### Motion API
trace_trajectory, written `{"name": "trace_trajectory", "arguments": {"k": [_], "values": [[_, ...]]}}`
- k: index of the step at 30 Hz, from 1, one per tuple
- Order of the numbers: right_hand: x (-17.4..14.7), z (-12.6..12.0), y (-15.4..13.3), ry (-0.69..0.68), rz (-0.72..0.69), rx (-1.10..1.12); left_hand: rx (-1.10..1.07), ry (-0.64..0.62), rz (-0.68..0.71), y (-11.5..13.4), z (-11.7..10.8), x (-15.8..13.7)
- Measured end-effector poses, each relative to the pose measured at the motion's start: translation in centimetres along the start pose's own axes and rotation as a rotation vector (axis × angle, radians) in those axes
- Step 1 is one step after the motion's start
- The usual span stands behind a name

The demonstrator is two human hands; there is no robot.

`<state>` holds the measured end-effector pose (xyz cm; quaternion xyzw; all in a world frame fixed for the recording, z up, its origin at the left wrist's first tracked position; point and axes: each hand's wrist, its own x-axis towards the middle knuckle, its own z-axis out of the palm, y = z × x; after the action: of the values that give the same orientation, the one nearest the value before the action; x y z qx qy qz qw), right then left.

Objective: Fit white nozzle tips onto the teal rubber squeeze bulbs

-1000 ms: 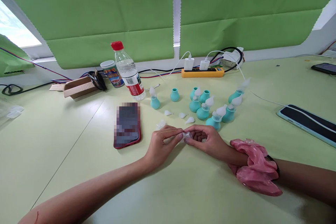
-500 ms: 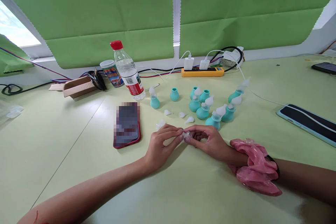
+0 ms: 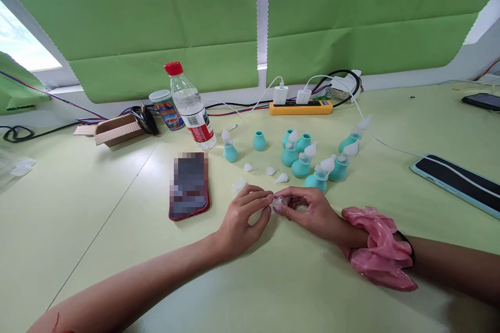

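Note:
A small clear plastic connector (image 3: 279, 202) is pinched between the fingertips of both hands. My left hand (image 3: 244, 218) closes on its left end, partly covering it. My right hand (image 3: 307, 208) grips the other end with thumb and fingers. Just beyond lie a few loose white pointed nozzle tips (image 3: 282, 178) and another clear piece (image 3: 239, 184). Several turquoise squeeze bulbs (image 3: 301, 166) stand behind my right hand, most topped with clear collars and white tips. One bare turquoise bulb (image 3: 259, 141) stands farther back, its neck uncovered.
Left of my hands lies a red-cased phone (image 3: 189, 187). A water bottle (image 3: 191, 106), a patterned can (image 3: 167, 110) and a cardboard box (image 3: 119, 130) stand behind it. An orange power strip (image 3: 300, 109) runs along the wall. Another phone (image 3: 457, 179), with a cable across it, lies right.
The clear connector has turned slightly between my fingers, its round opening now facing me more. Both hands stay in nearly the same place.

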<state>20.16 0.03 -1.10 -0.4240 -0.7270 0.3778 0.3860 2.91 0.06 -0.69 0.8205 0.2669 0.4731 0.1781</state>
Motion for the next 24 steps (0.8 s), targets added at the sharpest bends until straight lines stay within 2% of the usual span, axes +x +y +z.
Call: {"name": "trace_trajectory", "arguments": {"k": [2,4,9,11,14,17,24], "values": [[-0.1,0.0,-0.2,-0.008,-0.033,-0.005,-0.028,0.002,-0.017,0.2,-0.1,0.0],[-0.2,0.0,-0.3,-0.012,-0.087,-0.013,-0.101,-0.01,-0.106,0.5,-0.3,0.1],[-0.5,-0.1,-0.7,-0.027,-0.288,-0.085,-0.456,-0.097,-0.613,1.4,-0.8,0.0],[-0.7,-0.2,-0.8,-0.048,-0.384,-0.103,-0.572,-0.162,-0.727,1.7,-0.8,0.1],[-1.0,-0.2,-0.8,-0.067,-0.5,-0.151,-0.643,-0.352,-0.747,1.9,-1.1,0.2],[-1.3,-0.2,-0.9,-0.089,-0.546,-0.233,-0.681,-0.494,-0.749,1.9,-1.4,0.3],[-1.5,0.0,-0.7,-0.076,-0.591,-0.254,-0.856,-0.555,-0.825,1.3,-1.6,0.6]]}}
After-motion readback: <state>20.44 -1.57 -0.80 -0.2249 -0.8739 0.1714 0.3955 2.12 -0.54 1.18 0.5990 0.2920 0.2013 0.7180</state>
